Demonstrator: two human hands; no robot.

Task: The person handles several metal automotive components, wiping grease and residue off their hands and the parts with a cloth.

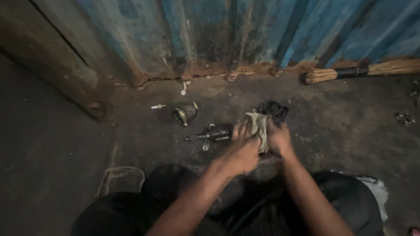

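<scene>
Both hands clasp a dirty rag: left hand [239, 150], right hand [278, 139], rag [259, 126] | metal shaft [209, 135] at 9 o'clock | ribbed boot [186, 113] at 10 o'clock | broom [363, 71] at 1 o'clock

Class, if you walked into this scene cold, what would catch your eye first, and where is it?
At centre, the left hand and right hand grip a grimy cloth together. Left of them, a greasy metal shaft and a ribbed rubber boot lie on the floor. Behind runs a rusted blue corrugated wall.
</scene>
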